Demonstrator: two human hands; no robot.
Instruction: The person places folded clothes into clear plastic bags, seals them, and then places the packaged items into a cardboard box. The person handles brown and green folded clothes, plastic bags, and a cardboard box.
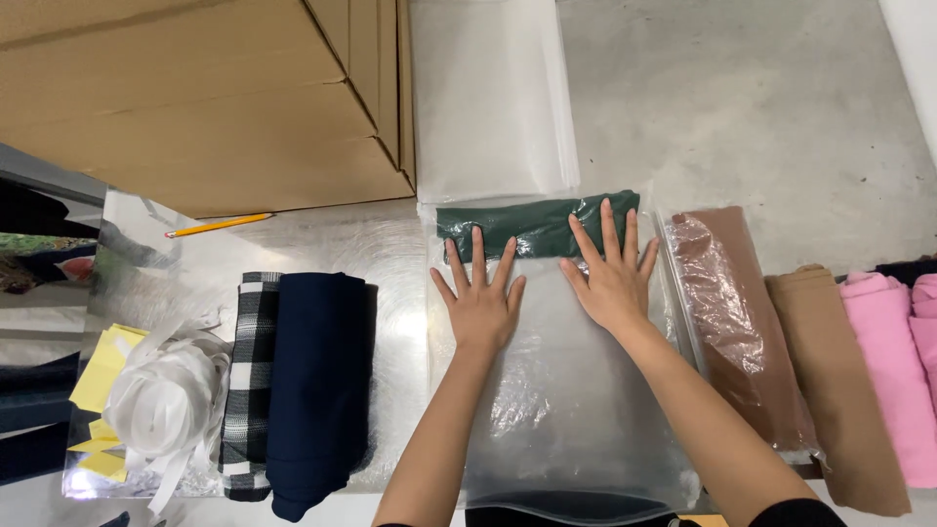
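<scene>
In the head view both hands lie flat, palms down, on a clear plastic bag (571, 410) spread on the shiny metal worktop (390, 263). The left hand (480, 303) has its fingers (478, 249) spread wide and straight, gripping nothing; their tips reach the near edge of a dark green folded cloth (532, 226) that sits inside the far end of the bag. The right hand (610, 278) is likewise open and pressed down, its fingers overlapping the green cloth through the plastic.

The near end of the bag runs over a dark thing at the bottom edge, cut off and hard to identify. To the right, a brown cloth in a plastic bag (732, 312) lies just beside the clear bag, then a tan folded cloth (830, 381) and pink folded cloths (893, 371), the last cut by the frame edge. On the left lie a navy folded cloth (317, 381) touching a black-and-white checked cloth (249, 381), and a tangle of white tape (166, 400) over yellow sheets (98, 376). A yellow pencil (220, 224) rests near large cardboard boxes (215, 98). More clear plastic bags (488, 98) lie beyond the green cloth. Glare on the worktop blurs its surface. Grey concrete floor (761, 107) fills the upper right.
</scene>
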